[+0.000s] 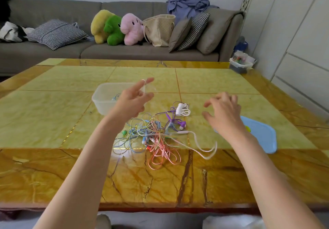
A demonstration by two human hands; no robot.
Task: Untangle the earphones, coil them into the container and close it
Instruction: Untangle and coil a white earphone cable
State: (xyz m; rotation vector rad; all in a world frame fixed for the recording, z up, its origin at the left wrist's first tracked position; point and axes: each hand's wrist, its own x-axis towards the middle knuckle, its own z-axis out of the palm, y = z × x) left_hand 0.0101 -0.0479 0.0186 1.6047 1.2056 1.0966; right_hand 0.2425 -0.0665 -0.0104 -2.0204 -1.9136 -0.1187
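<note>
A tangle of coloured earphone cables (153, 136), pink, blue, yellow, purple and white, lies in the middle of the yellow marble table (53, 121). A clear plastic container (102, 98) stands behind it at the left with a bit of blue cable inside. Its light blue lid (263, 136) lies flat at the right. My left hand (133, 100) hovers in front of the container, fingers spread and holding nothing. My right hand (224, 113) hovers over the lid's left end with loosely bent fingers, also holding nothing. A coiled white earphone (182, 110) sits apart behind the tangle.
A grey sofa (124, 50) with cushions, plush toys (115, 29) and a woven bag (158, 29) runs behind the table. A small storage box (240, 64) stands off the table's far right corner.
</note>
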